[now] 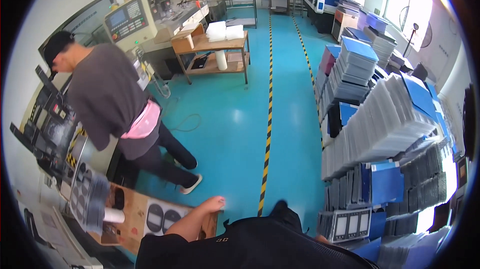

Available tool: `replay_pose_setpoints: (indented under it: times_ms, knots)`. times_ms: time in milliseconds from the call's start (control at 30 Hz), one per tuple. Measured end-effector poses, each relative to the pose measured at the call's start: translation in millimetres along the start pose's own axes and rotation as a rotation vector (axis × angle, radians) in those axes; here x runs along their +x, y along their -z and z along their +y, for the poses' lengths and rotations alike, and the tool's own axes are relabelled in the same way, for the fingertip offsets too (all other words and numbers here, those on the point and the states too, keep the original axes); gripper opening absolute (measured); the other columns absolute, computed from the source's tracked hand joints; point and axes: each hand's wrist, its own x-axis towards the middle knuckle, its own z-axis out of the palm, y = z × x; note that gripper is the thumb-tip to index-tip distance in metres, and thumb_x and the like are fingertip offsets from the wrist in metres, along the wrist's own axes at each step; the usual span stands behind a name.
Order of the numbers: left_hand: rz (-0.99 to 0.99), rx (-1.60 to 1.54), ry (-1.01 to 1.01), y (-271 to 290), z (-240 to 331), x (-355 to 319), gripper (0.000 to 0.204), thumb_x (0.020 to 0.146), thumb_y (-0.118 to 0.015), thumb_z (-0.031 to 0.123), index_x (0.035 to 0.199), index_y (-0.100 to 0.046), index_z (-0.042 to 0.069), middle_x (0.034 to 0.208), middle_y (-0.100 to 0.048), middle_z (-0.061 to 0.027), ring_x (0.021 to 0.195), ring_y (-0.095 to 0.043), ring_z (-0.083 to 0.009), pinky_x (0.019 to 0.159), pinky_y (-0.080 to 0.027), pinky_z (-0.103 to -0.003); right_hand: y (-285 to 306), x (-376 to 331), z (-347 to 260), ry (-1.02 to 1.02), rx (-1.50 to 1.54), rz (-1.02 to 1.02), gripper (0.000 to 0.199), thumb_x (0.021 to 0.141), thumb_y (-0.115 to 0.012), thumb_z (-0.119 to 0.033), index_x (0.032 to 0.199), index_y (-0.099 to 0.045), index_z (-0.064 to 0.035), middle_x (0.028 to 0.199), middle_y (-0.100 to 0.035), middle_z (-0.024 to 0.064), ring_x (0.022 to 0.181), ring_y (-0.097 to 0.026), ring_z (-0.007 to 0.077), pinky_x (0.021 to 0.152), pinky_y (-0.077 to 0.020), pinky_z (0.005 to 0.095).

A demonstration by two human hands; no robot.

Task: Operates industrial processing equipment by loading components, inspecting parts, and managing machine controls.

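My left hand (215,203) hangs at the end of my bent forearm, above the right end of a low wooden table (131,206). Its fingers look loosely curled, and nothing shows in them. On the table, nearest to that hand, lies a flat sheet with dark rounded cutout shapes (163,219). Only a sliver of my right hand (322,239) shows beside my dark clothing, close to a black-framed tray with pale windows (352,225). The fingers of that hand are hidden.
A person (107,89) in a dark top stands at a machine on the left. Stacked trays and sheets (380,119) line the right side. Yellow-black floor tape (268,119) runs ahead. Farther off stands a wooden table (200,44) with white stacks, beside a machine control panel (127,19).
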Motion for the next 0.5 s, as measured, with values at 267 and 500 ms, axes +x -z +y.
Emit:
replay_pose_setpoints:
  times_ms: [267,500]
  knots:
    - [0.023,-0.132,0.316,123,56,185,0.022,0.083,-0.055,0.021,0.094,-0.065,0.005,0.078,-0.064,-0.0097,0.065,-0.059,-0.0241,0.059,-0.048,-0.041,229,181,153,-0.198,0.276,-0.016,0.057,0.088,-0.047,-0.053,0.098,-0.066,0.0002,0.097,-0.066,0.0215,0.092,-0.065,0.0348,0.080,-0.0496,0.0444]
    - [-0.116,-0.224,-0.112,178,103,324,0.029,0.084,-0.054,0.034,0.095,-0.067,0.010,0.075,-0.062,-0.0071,0.065,-0.059,-0.0227,0.055,-0.048,-0.039,619,400,297,-0.069,0.532,0.255,0.052,0.093,-0.045,-0.046,0.075,-0.064,-0.0008,0.060,-0.062,0.0146,0.058,-0.065,0.0249,0.058,-0.0526,0.0398]
